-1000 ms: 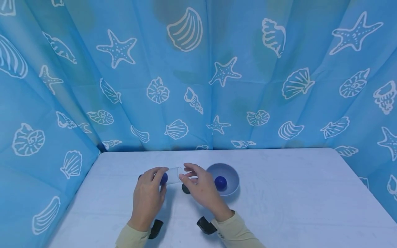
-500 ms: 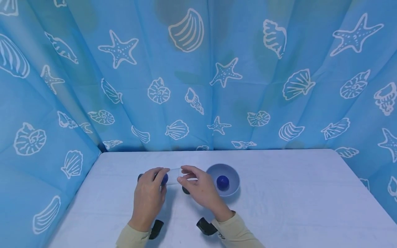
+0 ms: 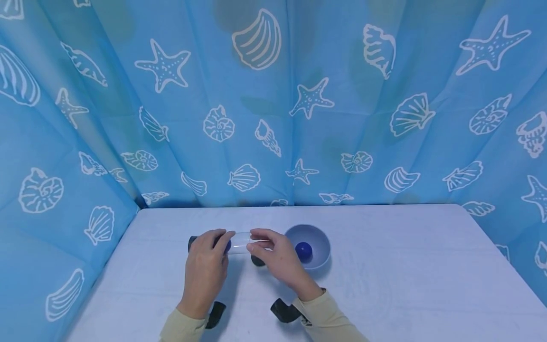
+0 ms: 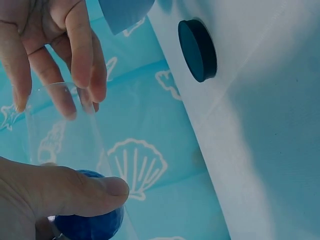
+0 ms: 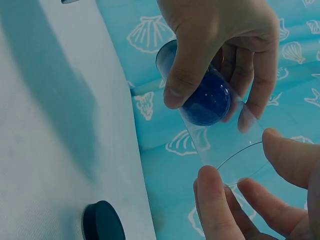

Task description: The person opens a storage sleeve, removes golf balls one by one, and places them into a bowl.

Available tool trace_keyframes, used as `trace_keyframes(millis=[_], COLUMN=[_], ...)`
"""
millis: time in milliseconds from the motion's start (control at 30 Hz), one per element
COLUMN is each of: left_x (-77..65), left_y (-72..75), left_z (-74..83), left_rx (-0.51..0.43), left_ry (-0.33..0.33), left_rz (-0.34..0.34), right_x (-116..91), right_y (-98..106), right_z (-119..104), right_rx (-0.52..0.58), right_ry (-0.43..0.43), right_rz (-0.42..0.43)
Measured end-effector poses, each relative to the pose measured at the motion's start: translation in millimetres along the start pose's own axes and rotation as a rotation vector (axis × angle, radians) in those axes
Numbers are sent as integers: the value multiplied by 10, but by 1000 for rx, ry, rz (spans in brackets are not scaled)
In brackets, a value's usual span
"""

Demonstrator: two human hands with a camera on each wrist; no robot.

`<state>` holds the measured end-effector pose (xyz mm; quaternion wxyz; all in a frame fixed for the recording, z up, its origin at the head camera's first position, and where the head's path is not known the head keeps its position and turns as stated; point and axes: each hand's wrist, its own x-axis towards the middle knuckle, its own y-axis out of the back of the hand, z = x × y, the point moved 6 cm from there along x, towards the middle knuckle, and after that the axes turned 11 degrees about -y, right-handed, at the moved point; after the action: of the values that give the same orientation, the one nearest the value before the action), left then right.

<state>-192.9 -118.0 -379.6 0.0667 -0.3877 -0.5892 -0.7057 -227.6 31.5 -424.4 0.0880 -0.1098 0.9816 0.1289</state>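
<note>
Above the tabletop [image 3: 406, 270], left of centre, the left hand [image 3: 203, 273] curls its fingers round a clear tube [image 3: 240, 242], the thumb lying across a blue ball [image 5: 207, 102] seen inside. At the tube's right end, the right hand [image 3: 282, 261] pinches the rim between thumb and fingers. Below, a black lid [image 3: 258, 261] rests on the tabletop; farther right, a bowl [image 3: 323, 237] holds another blue ball [image 3: 304, 251].

Two hands [image 3: 202, 273] [image 3: 279, 259], two blue balls [image 3: 304, 251] [image 5: 210, 104], one clear tube [image 3: 240, 243], one bowl [image 3: 322, 247] and one loose disc [image 4: 197, 50] show.
</note>
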Motion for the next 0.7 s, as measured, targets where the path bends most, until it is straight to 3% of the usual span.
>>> trace_keyframes(millis=[700], left_x=[21], left_y=[42], left_z=[16], left_rx=[29], left_ry=[-1], left_rz=[-10], right_x=[48], right_y=[-13], right_z=[47], right_rx=[93], right_ry=[-23], right_rz=[-44])
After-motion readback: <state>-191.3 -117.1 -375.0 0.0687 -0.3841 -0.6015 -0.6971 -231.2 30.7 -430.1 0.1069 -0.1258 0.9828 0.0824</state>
